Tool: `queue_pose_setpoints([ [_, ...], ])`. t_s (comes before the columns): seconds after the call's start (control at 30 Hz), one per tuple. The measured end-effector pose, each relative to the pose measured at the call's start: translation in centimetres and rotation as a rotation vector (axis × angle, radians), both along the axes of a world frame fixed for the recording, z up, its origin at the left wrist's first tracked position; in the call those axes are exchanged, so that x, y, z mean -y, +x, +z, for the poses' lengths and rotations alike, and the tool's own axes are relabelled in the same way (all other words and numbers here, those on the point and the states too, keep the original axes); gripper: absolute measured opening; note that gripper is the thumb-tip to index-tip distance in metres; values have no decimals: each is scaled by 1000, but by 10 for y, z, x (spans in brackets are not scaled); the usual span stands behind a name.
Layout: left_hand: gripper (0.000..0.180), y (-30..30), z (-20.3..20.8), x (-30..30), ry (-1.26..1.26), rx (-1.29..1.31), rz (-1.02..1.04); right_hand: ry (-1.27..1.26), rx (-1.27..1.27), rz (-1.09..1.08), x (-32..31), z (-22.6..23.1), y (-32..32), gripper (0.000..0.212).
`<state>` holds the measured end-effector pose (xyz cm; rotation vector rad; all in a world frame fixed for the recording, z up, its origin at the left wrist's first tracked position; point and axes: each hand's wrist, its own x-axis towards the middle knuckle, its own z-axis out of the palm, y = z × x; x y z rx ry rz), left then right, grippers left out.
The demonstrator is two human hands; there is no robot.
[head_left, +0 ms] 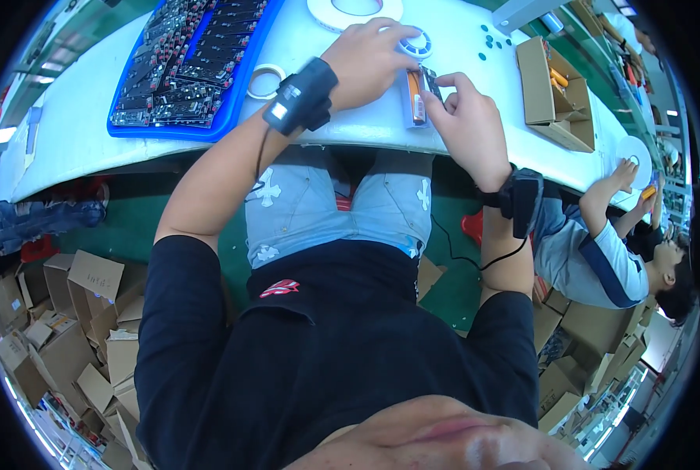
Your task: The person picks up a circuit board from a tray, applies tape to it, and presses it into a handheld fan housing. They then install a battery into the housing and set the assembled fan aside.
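Observation:
My left hand reaches over the table with its fingers apart. Its index finger lies over a small blue-and-white spool, and its thumb tip is by the top end of an orange battery cell. The cell rests in a clear-sided, pale holder near the table's front edge. Just right of the cell, my right hand has thumb and index finger closed on a narrow dark circuit board, which stands partly hidden by the fingers. Whether the board touches the cell I cannot tell.
A blue tray full of circuit boards stands left. White tape rolls lie near it and at the back. Several green discs lie back right, beside a cardboard box holding orange cells. Another person works at far right.

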<state>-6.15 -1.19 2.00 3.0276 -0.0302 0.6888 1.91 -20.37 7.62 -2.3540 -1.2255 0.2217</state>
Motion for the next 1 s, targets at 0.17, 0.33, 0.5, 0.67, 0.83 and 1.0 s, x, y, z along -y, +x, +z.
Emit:
queue_pose_setpoints([
  [0.17,49,16,-24,2,-646,292,71,64,86,25,-6,-12,-1,33],
  [0.33,66,13,-26,11,-850,118,37,110,286,82,-15,-31,-4,33],
  [0.5,77,12,-25,8,-798,77,12,19,377,128,-14,-30,-4,38],
  [0.67,82,11,-31,7,-834,81,-35,-97,325,284,2,-7,6,46],
  [0.83,81,16,-30,8,-835,58,-16,-252,180,359,5,9,19,54],
  [1.0,83,22,-26,6,-888,12,37,-306,235,356,-4,8,21,62],
])
